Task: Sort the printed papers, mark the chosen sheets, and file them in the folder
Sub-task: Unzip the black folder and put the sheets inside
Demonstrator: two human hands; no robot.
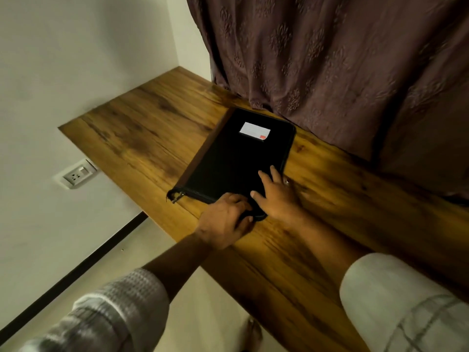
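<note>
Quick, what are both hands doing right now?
Left hand: closed, gripping the near corner of the black folder.
Right hand: open, fingers spread flat on the folder.

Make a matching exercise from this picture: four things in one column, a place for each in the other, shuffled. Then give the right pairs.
Column one
1. folder
2. label
3. curtain
4. wall socket

Column two
A. set in the white wall
B. lying flat on the wooden table
C. stuck on the black cover
D. hanging behind the table's far edge

Pairs: 1-B, 2-C, 3-D, 4-A
</note>
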